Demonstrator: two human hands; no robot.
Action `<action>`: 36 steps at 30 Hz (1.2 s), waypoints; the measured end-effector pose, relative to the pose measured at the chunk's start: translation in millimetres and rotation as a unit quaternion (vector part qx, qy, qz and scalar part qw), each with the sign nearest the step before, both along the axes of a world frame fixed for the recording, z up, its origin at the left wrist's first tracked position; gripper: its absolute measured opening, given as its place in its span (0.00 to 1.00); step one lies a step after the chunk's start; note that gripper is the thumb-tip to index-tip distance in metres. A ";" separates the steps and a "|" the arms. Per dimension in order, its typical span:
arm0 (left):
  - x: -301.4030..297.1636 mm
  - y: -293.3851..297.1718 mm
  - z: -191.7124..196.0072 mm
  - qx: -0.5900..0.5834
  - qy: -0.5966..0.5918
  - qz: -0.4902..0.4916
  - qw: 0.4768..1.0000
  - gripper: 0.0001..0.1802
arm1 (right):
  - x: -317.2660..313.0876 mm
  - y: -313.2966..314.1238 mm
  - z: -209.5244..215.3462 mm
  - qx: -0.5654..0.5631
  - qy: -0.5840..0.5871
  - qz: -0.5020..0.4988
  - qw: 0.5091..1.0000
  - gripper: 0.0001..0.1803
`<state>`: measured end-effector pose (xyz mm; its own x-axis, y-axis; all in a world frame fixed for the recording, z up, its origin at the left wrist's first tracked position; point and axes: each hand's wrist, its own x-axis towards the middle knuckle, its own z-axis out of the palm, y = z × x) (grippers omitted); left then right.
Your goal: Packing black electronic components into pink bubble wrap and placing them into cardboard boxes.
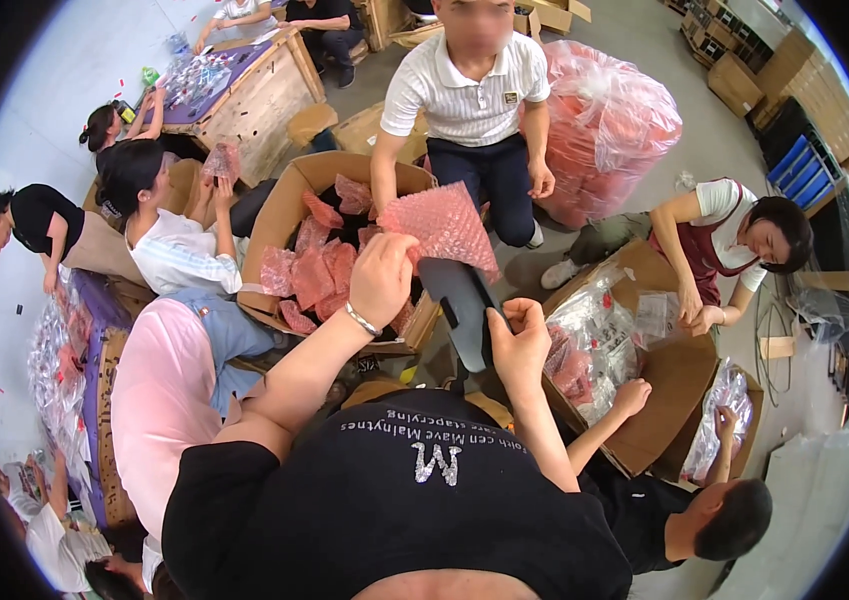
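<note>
My left hand (384, 278) pinches the near-left edge of a pink bubble-wrap bag (441, 226) in front of me. My right hand (518, 340) grips a flat dark grey panel (464, 312) by its right edge, with the fingers closed. The panel's far end meets the bag's near edge. Whether that end lies inside the bag or under it, I cannot tell. Beyond my left hand stands an open cardboard box (274, 230) with several pink bubble-wrap pieces (316, 275) in it. A co-worker in a white shirt (469, 90) faces me right behind the bag, one arm reaching down behind it.
On the right, an open carton (679, 410) holds clear and pink wrapped items; co-workers reach around it. A large plastic-wrapped pink bundle (604, 130) sits at the back. Worktables with purple tops (209, 105) stand on the left, with people beside them. A person in pink (159, 385) is close on my left.
</note>
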<state>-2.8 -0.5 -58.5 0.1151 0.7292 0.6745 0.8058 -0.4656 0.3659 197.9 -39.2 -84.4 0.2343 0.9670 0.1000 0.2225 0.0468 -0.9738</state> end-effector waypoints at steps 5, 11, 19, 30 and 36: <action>1.6 5.8 8.9 0.018 -0.029 0.004 0.999 0.05 | 3.1 -1.1 4.3 -0.059 0.012 0.059 0.996 0.14; 19.0 -9.5 25.3 0.033 0.020 0.008 0.999 0.06 | -10.9 1.2 8.0 -0.070 -0.059 0.035 0.995 0.20; 30.2 -25.9 12.7 -0.076 -0.086 -0.116 0.987 0.07 | -0.5 24.9 -29.6 0.127 -0.140 -0.047 0.981 0.23; 41.5 -36.4 -5.9 -0.218 -0.185 -0.097 0.953 0.48 | 16.8 29.5 -12.3 0.107 -0.257 -0.140 0.950 0.12; 59.0 -31.5 -15.8 -0.175 -0.190 -0.086 0.962 0.22 | 19.6 42.1 -17.9 0.085 -0.136 -0.142 0.977 0.10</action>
